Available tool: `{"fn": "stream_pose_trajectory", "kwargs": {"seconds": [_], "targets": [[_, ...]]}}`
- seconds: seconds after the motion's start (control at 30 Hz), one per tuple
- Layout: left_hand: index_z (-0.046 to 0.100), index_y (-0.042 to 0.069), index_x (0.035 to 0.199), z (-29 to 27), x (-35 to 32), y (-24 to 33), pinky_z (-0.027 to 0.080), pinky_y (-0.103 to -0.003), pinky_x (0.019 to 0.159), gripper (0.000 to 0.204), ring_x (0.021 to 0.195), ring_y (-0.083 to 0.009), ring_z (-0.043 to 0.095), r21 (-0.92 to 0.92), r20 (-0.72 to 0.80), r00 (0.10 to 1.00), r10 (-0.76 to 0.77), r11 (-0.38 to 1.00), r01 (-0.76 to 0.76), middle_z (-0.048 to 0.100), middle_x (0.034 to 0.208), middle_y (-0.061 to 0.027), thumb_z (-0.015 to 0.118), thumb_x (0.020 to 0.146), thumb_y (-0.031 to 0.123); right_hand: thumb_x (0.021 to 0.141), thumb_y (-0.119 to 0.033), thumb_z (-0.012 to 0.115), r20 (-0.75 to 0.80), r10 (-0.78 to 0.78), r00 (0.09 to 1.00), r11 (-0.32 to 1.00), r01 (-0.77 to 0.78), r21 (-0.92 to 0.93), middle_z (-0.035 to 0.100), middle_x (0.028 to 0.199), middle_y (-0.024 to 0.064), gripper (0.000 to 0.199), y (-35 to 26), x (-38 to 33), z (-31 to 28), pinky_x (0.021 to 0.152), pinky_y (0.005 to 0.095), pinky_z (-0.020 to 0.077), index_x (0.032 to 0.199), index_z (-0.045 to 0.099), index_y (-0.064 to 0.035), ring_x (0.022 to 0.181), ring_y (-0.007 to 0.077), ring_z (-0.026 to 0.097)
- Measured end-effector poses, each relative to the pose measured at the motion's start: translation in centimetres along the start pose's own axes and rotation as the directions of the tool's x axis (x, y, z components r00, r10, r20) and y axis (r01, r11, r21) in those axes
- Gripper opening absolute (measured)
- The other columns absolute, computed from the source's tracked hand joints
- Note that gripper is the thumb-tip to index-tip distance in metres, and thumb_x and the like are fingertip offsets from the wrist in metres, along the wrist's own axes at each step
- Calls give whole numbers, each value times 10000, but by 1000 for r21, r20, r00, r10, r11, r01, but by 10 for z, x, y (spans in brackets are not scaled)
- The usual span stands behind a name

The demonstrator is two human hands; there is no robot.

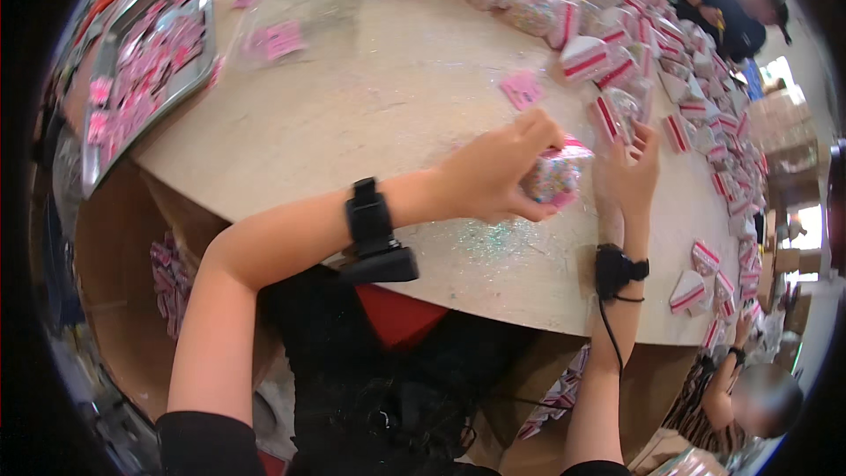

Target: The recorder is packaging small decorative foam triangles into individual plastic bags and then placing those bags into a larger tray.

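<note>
The left hand (493, 172) clenched round a sprinkle-filled packet (553, 178), steadying it on the table (370, 115) — the right hand (627, 172), at its three o'clock, pinched its edge

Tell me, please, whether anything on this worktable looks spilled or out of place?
Yes. Glitter is strewn on the table beneath the left hand, which holds a small packet of sprinkles; it looks spilled. One pink card lies alone, away from the tray of cards.

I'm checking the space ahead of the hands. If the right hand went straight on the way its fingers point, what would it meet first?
Likely the clear packet right above the right hand, though depth is unclear.
</note>
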State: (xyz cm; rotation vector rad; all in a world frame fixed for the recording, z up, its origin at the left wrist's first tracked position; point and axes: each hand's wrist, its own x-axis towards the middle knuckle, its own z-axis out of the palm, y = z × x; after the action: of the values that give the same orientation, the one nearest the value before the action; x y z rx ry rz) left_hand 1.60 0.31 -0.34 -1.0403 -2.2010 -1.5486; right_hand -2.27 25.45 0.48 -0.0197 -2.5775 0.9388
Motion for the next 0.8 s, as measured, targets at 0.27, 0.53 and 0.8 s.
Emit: {"fn": "stream_pose_trajectory", "kwargs": {"seconds": [0.27,0.53,0.8], "targets": [[496,26,1116,-20,22,36,461,-415,794,683,901,-306,571,-135,-292,952,93,981,-138,546,1011,-152,851,651,377,819,-74,667,113,-376,920,922,359,144,562,1127,114,518,84,17,-18,885,318,456,1294,471,-9,988,207,558],[398,-9,1357,-229,-188,176,485,-390,891,876,1065,-296,582,634,-670,742,-13,510,582,505,1290,-224,829,712,398,920,-57,593,39,-640,767,768,637,62,623,1056,107,317,2,-6,-21,853,290,454,1227,547,10,928,168,580],[79,21,1515,-166,-276,197,285,-500,1096,1050,1383,-369,314,402,-798,387,-462,72,913,303,1491,-247,506,842,705,617,-484,811,543,-656,524,720,650,243,530,1259,140,847,-73,-65,1,1007,432,363,1286,531,-47,1179,292,479]]}}
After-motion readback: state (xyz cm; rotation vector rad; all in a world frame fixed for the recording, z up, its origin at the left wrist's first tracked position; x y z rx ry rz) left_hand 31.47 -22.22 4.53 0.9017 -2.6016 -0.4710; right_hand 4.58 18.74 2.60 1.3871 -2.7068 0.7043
